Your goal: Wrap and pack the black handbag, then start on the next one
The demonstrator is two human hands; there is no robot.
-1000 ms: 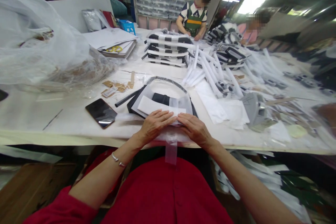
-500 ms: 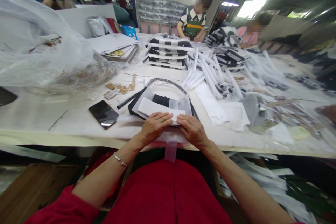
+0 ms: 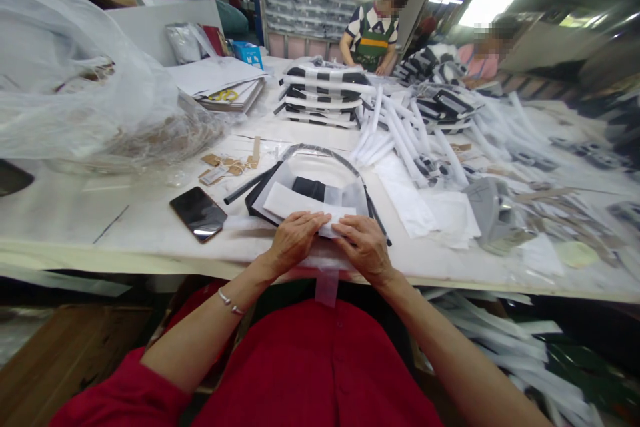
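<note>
My left hand (image 3: 294, 240) and my right hand (image 3: 363, 246) lie side by side on the near end of a clear plastic bag (image 3: 320, 203) that holds a folded black and white garment and a white paper sheet. The fingers of both hands are bent and press down on the bag's flap at the table's front edge. A strip of clear tape (image 3: 326, 287) hangs off the edge below my hands. A silver bracelet sits on my left wrist.
A dark phone (image 3: 198, 213) lies left of the bag, with brown paper tags (image 3: 225, 165) behind it. A big clear plastic sack (image 3: 80, 93) fills the left. Stacks of bagged striped garments (image 3: 323, 97) and white rolls (image 3: 400, 133) lie beyond. Two people work at the far side.
My fingers have curled in a little on the bag's flap. The view has shifted slightly; the bag and phone stay in place.
</note>
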